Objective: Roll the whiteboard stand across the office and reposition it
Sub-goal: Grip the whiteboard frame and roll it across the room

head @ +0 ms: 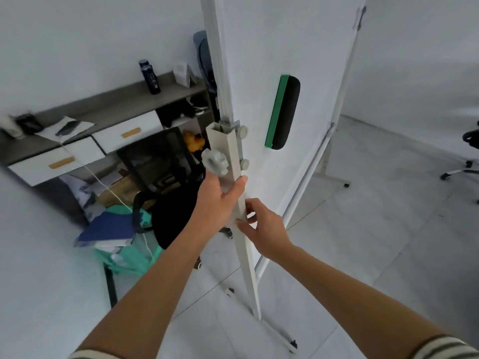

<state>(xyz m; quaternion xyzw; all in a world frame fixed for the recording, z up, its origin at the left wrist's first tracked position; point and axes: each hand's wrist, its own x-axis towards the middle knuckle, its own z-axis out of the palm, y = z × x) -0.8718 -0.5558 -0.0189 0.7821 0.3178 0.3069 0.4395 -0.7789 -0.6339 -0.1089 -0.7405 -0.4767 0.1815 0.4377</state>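
Two bare hands on the near upright post of the whiteboard stand. Left hand wrapped round the post just below the ribbed grey knob, thumb pressed along the post's right edge, fingers curled behind and gripping. Right hand lower on the same post, fingers hooked round its right side, thumb across the front, also closed on the post. Both forearms bare, two striped sleeve cuffs at the bottom corners.

Whiteboard stand upright on the pale tiled floor, filling the centre and right, board surface blank. One eraser, green-backed with black felt, stuck on the board face to the right of the post. Two small round bolt caps on the post's bracket, one above the other, beside the one larger knob. Two castors in view on the near foot: one at the front end, one farther back; a third at the far foot.

Left of the stand, one grey desk with two white drawers, each with one orange handle. One dark bottle standing on the raised shelf. One black mesh office chair tucked close below the desk, near the post; clutter behind it, including a blue book on green fabric. Part of a second chair base at the right edge, well apart.
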